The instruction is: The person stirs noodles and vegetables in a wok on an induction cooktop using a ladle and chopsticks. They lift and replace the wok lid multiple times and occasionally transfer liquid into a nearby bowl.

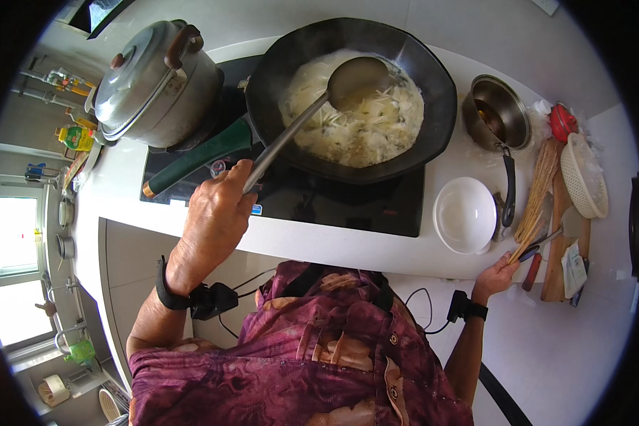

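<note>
My left hand (218,213) is closed around the handle of a metal ladle (357,82), whose bowl rests over the pale, shredded food in broth (351,138). A dark wok (436,112) holds this food on the black cooktop (351,213); the wok's green handle (202,157) points to the left. At the counter's right front edge, my right hand (496,277) grips wooden chopsticks (526,239). Near it lie a dark-handled metal spatula (567,221) and a red handle (532,271). A white bowl (464,215) stands between the cooktop and the right hand.
A lidded metal pot (154,90) stands left of the wok. Behind the white bowl is a small saucepan (498,112), its handle towards me. Farther right are a bundle of dried stalks (540,186), a wooden board (556,271), a white strainer basket (580,175) and a red object (563,122).
</note>
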